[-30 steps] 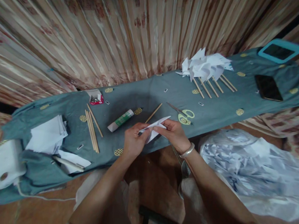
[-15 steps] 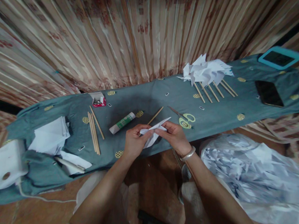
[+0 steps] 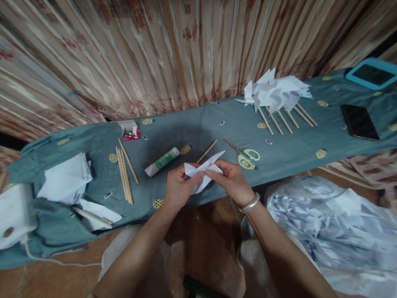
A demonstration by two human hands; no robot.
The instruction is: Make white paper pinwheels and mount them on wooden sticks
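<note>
Between both hands is a white paper pinwheel [image 3: 213,160], its blades spreading up, left and down. My left hand [image 3: 180,184] pinches its left side, thumb near the centre. From the right, my right hand [image 3: 232,180] pinches it too, with its thumb at a small dark pin spot in the middle. A thin wooden stick [image 3: 207,150] shows just behind the pinwheel; whether it is joined to it I cannot tell. Green-handled scissors [image 3: 245,154] lie beyond my right hand. A glue stick [image 3: 161,161] with a green label lies beyond my left hand.
Finished pinwheels [image 3: 276,93] on sticks lie at the back right, near a phone [image 3: 360,122] and a blue-framed device [image 3: 375,74]. Leftward are loose sticks [image 3: 124,175], a pin box [image 3: 130,131], paper sheets [image 3: 65,179] and a white device [image 3: 13,216]. A bag of folded paper [image 3: 333,230] stands right.
The paper blades have turned and opened slightly, so the pinwheel's centre now shows more. Both hands keep their hold in nearly the same place.
</note>
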